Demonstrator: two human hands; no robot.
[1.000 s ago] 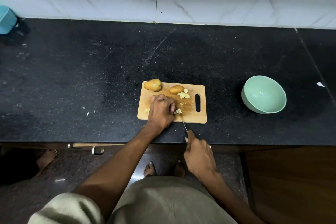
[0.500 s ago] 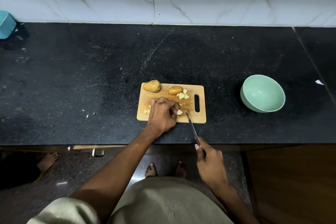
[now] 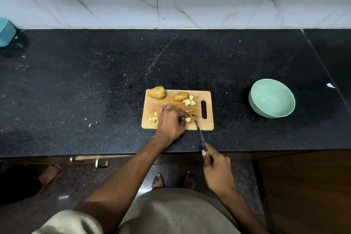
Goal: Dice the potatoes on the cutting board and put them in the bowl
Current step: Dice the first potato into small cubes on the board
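A person's left hand [image 3: 171,120] curls its fingers [image 3: 182,119] over a potato piece [image 3: 188,119] near the middle of the cutting board [image 3: 208,125], while the right hand [image 3: 216,171] grips a knife [image 3: 198,130] whose blade angles in from five o'clock. The fingertips sit close to the blade; a slip on the small, wet piece could likely nick them. Pale yellow cubes [image 3: 189,100] lie scattered; a whole potato [image 3: 156,92] waits at eleven o'clock. The green bowl [image 3: 271,112] on the table [image 3: 95,91] at three o'clock is empty.

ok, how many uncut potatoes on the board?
2: whole potato at the far left corner, smaller potato at the far edge, right of it. More may hide under the left hand.
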